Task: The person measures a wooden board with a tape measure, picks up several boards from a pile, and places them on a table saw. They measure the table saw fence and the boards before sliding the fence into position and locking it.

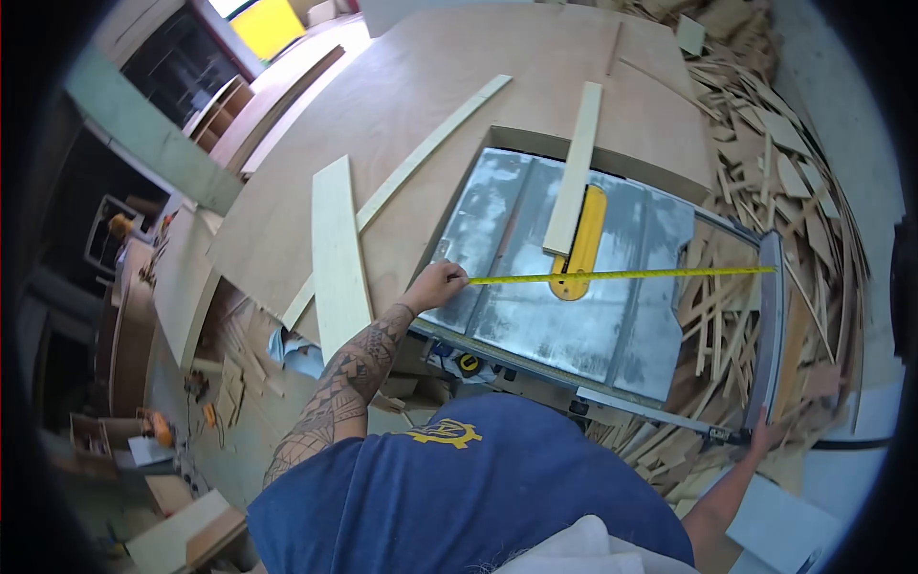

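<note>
My left hand (440, 285) is closed on one end of a yellow tape measure (622, 275), over the left part of the metal saw table (516, 330). The blade stretches to the right across the table saw, and its far end meets the grey rip fence (768, 330). At the near end of that fence is my right hand (758, 438), closed around it, with its fingers partly hidden. Under the tape lies the yellow blade insert (591, 225). A pale wood strip (576, 172) rests just left of the insert, reaching back onto the plywood.
A large plywood surface (421, 77) surrounds the saw at the back and left. On it lie a wide board (339, 249) and a long thin strip (435, 153). Wood offcuts (755, 124) pile up at the right. More scraps and tools cover the floor at left.
</note>
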### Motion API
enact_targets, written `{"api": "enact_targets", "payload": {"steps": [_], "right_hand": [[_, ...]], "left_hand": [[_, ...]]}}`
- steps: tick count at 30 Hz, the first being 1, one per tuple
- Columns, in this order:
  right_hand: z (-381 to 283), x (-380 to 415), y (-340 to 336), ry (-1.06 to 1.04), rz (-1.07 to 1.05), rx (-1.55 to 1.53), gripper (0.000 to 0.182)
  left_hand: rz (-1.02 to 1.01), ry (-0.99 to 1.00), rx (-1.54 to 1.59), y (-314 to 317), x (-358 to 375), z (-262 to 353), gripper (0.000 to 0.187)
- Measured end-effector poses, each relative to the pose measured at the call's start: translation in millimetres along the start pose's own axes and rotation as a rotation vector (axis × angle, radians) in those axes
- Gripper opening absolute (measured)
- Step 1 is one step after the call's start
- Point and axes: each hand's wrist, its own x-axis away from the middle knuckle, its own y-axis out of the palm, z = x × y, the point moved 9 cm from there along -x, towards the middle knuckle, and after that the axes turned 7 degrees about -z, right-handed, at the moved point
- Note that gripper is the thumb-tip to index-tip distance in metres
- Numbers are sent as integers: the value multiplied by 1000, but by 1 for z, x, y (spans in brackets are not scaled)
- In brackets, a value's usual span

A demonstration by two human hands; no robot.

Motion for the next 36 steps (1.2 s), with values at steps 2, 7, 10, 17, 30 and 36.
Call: {"api": "enact_targets", "payload": {"steps": [2,7,10,17,30,36], "right_hand": [[-3,-8,1,181,-202,76,103],[-8,-27,20,249,-789,-26,104],[-17,-25,29,185,-852,-185,99],[-65,-27,-37,-102,-291,234,87],[-165,141,8,-184,25,364,18],[-193,251,9,-75,124,2,36]], "left_hand": [[47,-58,4,-3,22,-4,22],[112,-213,85,2,60,1,23],[176,-227,90,5,72,5,24],[210,-211,68,-5,69,13,23],[48,-12,-54,-3,-19,-14,19],[-76,59,-72,9,-63,-5,20]]}}
